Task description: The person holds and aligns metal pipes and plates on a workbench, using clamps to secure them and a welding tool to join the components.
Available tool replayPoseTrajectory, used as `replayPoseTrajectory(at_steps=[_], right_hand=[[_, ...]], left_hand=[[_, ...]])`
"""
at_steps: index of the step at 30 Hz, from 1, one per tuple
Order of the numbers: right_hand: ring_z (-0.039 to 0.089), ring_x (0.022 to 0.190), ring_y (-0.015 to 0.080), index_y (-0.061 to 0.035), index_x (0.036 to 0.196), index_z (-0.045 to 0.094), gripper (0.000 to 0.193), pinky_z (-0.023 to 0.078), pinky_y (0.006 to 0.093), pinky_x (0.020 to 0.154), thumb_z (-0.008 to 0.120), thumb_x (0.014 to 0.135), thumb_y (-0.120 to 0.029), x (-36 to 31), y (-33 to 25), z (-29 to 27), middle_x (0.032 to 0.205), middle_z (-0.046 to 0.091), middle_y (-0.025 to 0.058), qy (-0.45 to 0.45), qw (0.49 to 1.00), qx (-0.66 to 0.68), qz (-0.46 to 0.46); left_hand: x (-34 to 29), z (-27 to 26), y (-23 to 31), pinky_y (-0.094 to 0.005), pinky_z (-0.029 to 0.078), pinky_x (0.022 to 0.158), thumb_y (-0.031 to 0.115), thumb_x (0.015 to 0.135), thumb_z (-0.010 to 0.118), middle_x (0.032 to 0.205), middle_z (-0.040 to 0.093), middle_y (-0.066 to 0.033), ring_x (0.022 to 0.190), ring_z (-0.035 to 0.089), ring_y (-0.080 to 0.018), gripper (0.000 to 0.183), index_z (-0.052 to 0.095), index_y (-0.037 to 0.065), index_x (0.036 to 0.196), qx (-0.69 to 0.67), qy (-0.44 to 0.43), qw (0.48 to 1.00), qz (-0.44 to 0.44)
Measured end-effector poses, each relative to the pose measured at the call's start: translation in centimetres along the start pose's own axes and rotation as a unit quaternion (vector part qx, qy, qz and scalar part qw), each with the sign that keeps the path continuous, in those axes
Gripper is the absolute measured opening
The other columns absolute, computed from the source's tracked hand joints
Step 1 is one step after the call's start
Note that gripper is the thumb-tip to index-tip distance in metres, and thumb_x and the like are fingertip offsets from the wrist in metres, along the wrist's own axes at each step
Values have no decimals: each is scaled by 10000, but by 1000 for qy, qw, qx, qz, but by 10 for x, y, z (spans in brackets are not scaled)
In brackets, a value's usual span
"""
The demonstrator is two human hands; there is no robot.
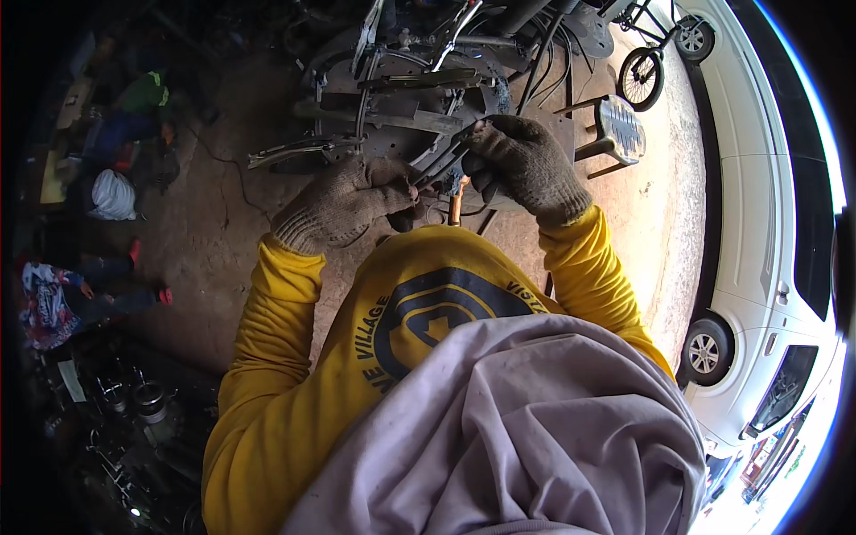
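Both hands wear brown knit work gloves. My left hand (343,203) is closed, with its fingertips at the near end of some thin dark metal rods (439,162). My right hand (526,165) pinches the far end of the same rods, so they slant between the two hands. How many rods there are is hard to tell. Just below them, a tool with a wooden handle (456,203) stands near the table edge; its head is partly hidden. Beyond my hands is a dark metal work table (401,105) with long metal bars (419,80) lying across it.
Clamp-like metal pieces (303,150) stick out at the table's left. A stool (621,130) and a bicycle wheel (641,78) stand at the right, before a white van (758,178). People sit at the far left, near a white bag (113,194). Dark machine parts (147,401) fill the lower left.
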State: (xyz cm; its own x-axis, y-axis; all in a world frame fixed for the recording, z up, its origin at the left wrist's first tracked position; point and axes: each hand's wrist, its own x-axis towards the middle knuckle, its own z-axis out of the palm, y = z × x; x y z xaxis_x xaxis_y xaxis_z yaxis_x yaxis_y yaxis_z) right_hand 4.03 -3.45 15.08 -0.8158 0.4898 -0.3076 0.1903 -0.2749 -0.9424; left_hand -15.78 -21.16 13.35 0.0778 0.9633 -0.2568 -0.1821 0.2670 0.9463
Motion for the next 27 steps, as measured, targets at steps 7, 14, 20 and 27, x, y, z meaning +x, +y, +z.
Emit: replayPoseTrajectory(at_steps=[7,14,20,27], right_hand=[[670,661,96,6,1205,693,350,523,232,562,632,1027,-289,3,4,1,826,706,54,-36,998,-21,-46],[682,684,95,11,1148,700,293,531,217,575,618,1022,-240,-2,-12,-3,832,712,57,-52,991,-117,-31],[714,758,194,54,1124,664,356,587,317,676,610,1035,-286,-1,-1,-3,919,733,149,-21,998,-44,-45],[703,826,180,26,1240,646,428,570,287,697,592,1054,-355,1,9,-19,975,735,129,-106,986,84,-100]], left_hand=[[1,-6,-5,-258,550,761,139,1010,661,911,724,-22,807,665,-87,211,729,-15,1137,3,-20,1000,-8],[-5,4,-6,-248,540,844,100,1002,658,1059,732,-18,938,675,-97,238,696,-1,1214,-59,-19,998,32],[4,5,0,-275,557,734,110,1017,642,906,718,-36,806,666,-108,184,712,-3,1144,204,96,971,83],[-3,-4,-10,-270,554,708,105,1021,634,841,693,-40,760,639,-94,155,716,-14,1077,-16,68,991,118]])
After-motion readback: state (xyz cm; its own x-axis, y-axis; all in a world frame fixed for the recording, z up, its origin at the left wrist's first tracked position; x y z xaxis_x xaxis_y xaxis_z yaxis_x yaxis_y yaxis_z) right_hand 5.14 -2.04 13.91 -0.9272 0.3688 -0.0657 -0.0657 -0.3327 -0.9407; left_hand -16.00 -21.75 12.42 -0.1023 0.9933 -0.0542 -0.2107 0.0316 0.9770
